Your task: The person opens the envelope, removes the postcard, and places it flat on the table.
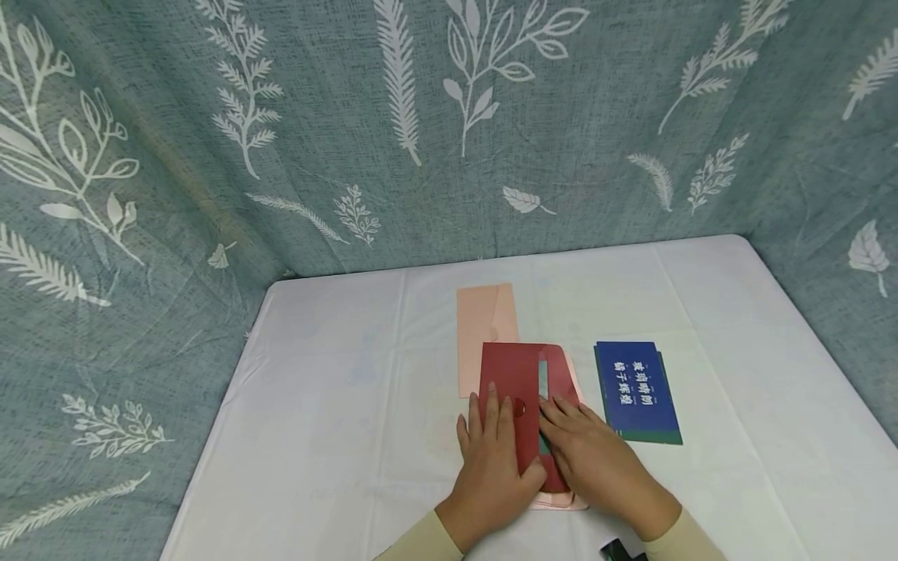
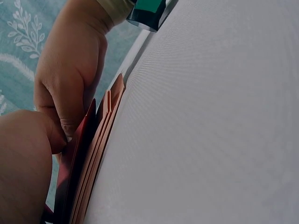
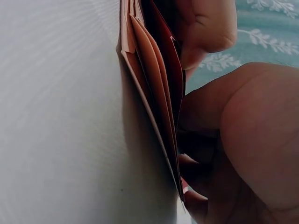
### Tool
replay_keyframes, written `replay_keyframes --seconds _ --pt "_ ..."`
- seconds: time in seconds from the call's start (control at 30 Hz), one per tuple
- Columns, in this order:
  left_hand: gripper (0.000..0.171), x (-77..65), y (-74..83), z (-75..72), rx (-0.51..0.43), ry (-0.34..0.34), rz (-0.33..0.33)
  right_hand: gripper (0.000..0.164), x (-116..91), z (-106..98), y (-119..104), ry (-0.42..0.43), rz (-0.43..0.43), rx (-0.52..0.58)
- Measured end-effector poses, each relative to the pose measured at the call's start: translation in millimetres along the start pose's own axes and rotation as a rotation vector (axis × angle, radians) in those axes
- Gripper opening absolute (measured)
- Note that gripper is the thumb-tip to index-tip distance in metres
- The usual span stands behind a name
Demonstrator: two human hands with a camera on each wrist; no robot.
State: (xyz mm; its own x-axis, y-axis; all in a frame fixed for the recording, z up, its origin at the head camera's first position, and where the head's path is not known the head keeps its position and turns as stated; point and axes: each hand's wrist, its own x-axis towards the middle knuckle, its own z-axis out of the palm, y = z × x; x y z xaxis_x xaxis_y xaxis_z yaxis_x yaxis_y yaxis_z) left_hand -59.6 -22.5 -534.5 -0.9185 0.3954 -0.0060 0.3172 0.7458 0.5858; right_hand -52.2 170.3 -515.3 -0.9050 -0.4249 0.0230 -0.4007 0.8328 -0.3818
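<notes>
A dark red envelope (image 1: 508,362) lies on a stack of pale pink envelopes (image 1: 557,502), its flap spread to the right. A narrow strip of green card (image 1: 543,378) shows at its mouth. My left hand (image 1: 494,471) rests on the envelope body with fingers extended, the thumb near the lower part of the mouth. My right hand (image 1: 596,460) lies over the flap and the card strip, fingers stretched out and fingertips at the mouth. Edge-on in the left wrist view, the stacked envelopes (image 2: 96,161) sit beneath the red one. The card's remainder is hidden inside the envelope.
Beyond the red envelope lies a peach envelope (image 1: 484,312), partly covered by it. Blue and green cards (image 1: 634,389) with white lettering lie to the right. A black object (image 1: 617,550) shows by my right wrist. Patterned curtain (image 1: 435,195) hangs behind the white table (image 1: 337,405).
</notes>
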Motion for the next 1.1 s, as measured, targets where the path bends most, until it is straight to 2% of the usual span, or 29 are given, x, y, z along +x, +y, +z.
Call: replay_keyframes --seconds 0.53,0.73,1.1 --pt "0.086 -0.2 -0.5 0.8 -0.002 0.021 0.012 0.052 -0.7 -0.4 0.1 -0.010 0.045 -0.020" --pt "0.087 -0.2 -1.1 0.7 0.002 0.012 0.007 0.053 1.1 0.7 4.4 -0.030 0.072 0.009" --pt "0.087 -1.3 -1.6 -0.5 -0.008 0.013 0.010 0.050 -1.0 -2.5 6.6 -0.002 0.074 0.059"
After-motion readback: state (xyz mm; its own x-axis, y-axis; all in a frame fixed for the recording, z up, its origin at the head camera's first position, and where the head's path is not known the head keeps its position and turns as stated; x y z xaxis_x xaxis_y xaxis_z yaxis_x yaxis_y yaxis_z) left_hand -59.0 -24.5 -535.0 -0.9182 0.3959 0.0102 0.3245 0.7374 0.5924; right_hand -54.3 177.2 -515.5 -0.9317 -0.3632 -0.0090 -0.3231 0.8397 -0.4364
